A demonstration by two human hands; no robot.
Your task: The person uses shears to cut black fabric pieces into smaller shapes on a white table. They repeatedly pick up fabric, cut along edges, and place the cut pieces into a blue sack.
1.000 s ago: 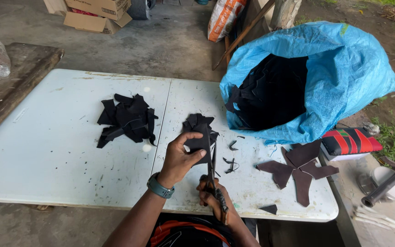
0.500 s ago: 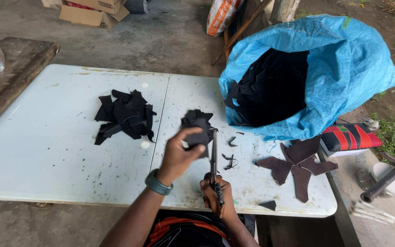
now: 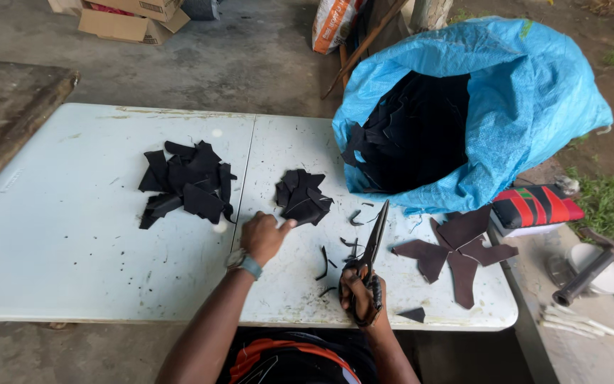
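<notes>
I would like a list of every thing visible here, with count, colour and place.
table: one, white, centre
left pile: one, black pieces, table left
small pile: one, black, at left hand
brown pieces: several, table right
blue bag: one, holds black pieces, right
scissors: one, dark, in right hand
boxes: two, cardboard, top left
striped pouch: one, red and black, right edge
left hand: touches small pile
right hand: holds scissors
</notes>
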